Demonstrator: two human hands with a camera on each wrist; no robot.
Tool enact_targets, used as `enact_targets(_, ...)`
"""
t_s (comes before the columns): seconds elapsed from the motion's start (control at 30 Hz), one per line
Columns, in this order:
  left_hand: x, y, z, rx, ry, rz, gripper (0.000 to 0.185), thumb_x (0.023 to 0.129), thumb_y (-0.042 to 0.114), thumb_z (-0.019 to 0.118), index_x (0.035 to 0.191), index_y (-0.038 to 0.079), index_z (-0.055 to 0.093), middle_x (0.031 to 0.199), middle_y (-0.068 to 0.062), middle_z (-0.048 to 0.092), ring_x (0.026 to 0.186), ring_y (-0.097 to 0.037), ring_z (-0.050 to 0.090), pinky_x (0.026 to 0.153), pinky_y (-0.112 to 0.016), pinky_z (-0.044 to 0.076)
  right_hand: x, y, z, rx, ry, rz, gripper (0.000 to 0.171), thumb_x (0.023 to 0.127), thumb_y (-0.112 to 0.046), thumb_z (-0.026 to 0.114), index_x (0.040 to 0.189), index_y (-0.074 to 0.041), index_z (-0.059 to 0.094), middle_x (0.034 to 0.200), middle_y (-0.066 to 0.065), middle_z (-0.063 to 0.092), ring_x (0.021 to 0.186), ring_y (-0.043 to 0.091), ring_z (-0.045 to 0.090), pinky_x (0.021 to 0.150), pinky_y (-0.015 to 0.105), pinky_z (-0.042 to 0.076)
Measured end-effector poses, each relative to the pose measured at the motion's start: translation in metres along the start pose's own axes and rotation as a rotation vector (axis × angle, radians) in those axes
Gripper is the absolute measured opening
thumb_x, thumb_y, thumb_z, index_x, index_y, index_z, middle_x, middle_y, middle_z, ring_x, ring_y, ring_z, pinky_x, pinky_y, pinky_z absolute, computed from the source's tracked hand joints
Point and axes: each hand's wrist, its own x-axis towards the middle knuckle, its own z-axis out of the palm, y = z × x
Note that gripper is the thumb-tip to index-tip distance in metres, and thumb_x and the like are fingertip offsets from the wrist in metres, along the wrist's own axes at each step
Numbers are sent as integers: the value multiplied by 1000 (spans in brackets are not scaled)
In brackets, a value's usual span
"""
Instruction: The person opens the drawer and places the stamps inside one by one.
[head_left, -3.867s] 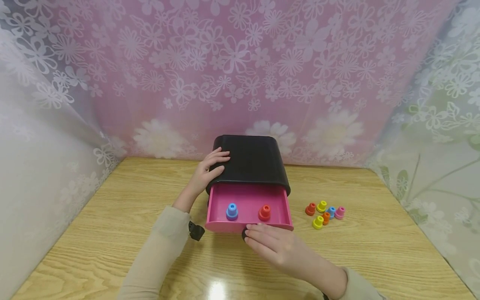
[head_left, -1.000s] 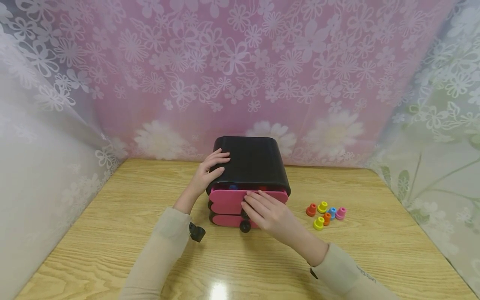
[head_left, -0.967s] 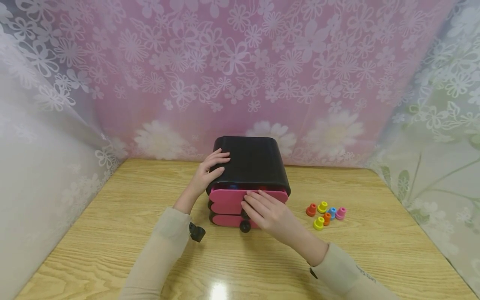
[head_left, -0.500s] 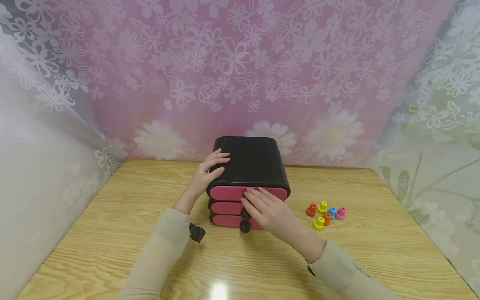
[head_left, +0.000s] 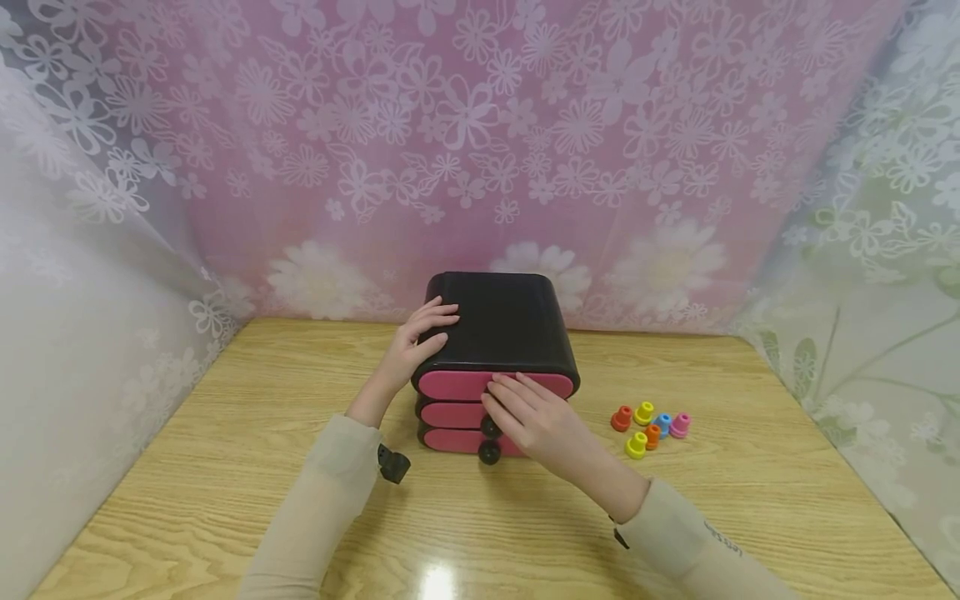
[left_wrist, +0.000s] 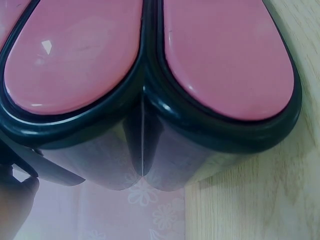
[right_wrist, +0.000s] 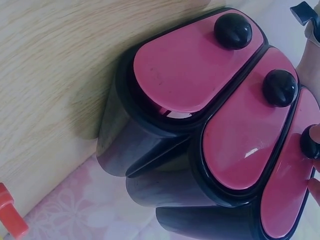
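Note:
A black cabinet (head_left: 495, 321) with three pink drawers stands on the table, all its drawers pushed in. My left hand (head_left: 412, 342) rests on the cabinet's top left edge, fingers spread over the lid and side. Against the front of the top drawer (head_left: 453, 385) lie the fingertips of my right hand (head_left: 543, 425), fingers extended over its knob. The right wrist view shows those fingertips beside the top drawer's black knob (right_wrist: 310, 142). The middle knob (right_wrist: 279, 88) and the bottom knob (right_wrist: 233, 31) are free of the hand.
Right of the cabinet, several small stepped pegs stand in a cluster, among them a red peg (head_left: 621, 419), a blue peg (head_left: 662, 425) and a pink peg (head_left: 680, 425). A flowered curtain (head_left: 465, 167) hangs behind the wooden table (head_left: 300, 400).
The top drawer, pulled out with a blue and a red peg inside, has slid fully in under my right hand. Those two pegs are now hidden. The left hand has stayed put.

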Motion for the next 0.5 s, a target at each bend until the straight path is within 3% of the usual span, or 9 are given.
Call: enact_targets(0.5, 0, 2, 0, 2, 0, -16, 31, 84, -10, 43, 113, -19, 48, 127, -33, 36, 128, -40, 14, 102, -52, 10, -6, -4, -8, 87, 43, -24, 38, 97, -5, 24, 108, -1, 61, 110, 15, 58, 106, 26, 53, 90, 37, 40)
